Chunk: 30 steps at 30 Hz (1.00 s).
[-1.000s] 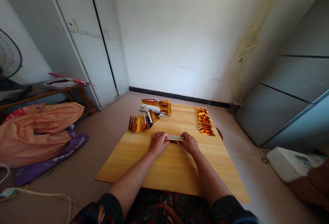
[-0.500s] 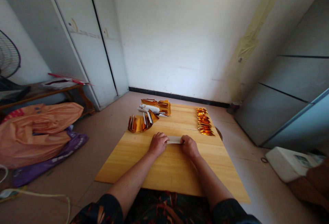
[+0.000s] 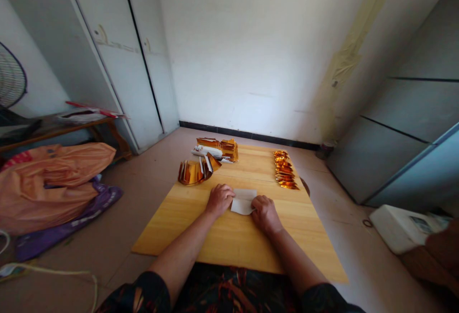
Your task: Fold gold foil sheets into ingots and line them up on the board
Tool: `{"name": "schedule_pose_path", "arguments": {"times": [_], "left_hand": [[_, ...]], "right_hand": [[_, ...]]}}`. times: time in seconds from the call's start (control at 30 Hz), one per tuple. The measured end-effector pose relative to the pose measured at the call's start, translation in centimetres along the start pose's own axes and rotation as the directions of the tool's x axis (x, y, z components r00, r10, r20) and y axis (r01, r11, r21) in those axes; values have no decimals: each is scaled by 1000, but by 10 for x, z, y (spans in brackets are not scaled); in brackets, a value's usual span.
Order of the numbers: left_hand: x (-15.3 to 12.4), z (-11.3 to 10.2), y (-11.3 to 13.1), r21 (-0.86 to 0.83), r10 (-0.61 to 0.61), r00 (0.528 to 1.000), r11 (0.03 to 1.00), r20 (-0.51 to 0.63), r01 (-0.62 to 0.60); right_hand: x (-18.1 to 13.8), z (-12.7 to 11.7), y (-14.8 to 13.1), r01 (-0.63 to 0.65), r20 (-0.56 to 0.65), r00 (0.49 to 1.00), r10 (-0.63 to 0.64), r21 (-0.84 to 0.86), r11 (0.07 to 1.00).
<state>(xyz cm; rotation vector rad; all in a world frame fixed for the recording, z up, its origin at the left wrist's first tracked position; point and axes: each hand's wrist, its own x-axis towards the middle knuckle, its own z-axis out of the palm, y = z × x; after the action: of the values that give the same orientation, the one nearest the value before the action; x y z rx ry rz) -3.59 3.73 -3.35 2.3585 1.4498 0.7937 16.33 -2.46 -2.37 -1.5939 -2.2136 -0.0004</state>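
Hands (image 3: 219, 200) palms-down, fingers (image 3: 258, 201) curled, white sheet (image 3: 243, 201) between

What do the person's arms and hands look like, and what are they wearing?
Dark fabric sleeves with a reddish-brown pattern end near the elbows. Below, the forearms are bare. The left hand and right hand wear no gloves.

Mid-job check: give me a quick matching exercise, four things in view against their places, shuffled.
Things
1. Pale sheet
2. Row of folded gold pieces
3. Curved stack of gold sheets
4. Purple bag

Places
A. Along the right edge of the wooden table
B. On the floor, left of the table
C. Between the left hand and the right hand
D. At the tabletop's left edge

Pairs: 1-C, 2-A, 3-D, 4-B
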Motion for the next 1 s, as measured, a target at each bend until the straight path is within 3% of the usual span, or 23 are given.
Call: {"name": "schedule_pose_path", "arguments": {"times": [0.2,0.37,0.5,0.7,0.87,1.0], "left_hand": [[-3,-1,6,53,16,1000,998,-25,-15],[-3,0,5,55,10,1000,998,-8,-10],[-3,1,4,72,11,1000,997,2,-11],[-3,-1,7,103,34,999,994,24,-37],[-3,-5,11,133,80,995,987,52,-87],[-4,-5,13,139,135,987,980,87,-146]], "right_hand": [[-3,-4,-1,-4,13,1000,4,0,1000],[1,-9,12,-133,108,986,125,67,989],[12,-10,13,-302,197,939,281,89,949],[33,-9,-17,-490,190,843,503,-113,864],[44,-9,-32,-529,203,802,561,-193,826],[45,-12,-25,-564,254,768,588,-165,809]]}}
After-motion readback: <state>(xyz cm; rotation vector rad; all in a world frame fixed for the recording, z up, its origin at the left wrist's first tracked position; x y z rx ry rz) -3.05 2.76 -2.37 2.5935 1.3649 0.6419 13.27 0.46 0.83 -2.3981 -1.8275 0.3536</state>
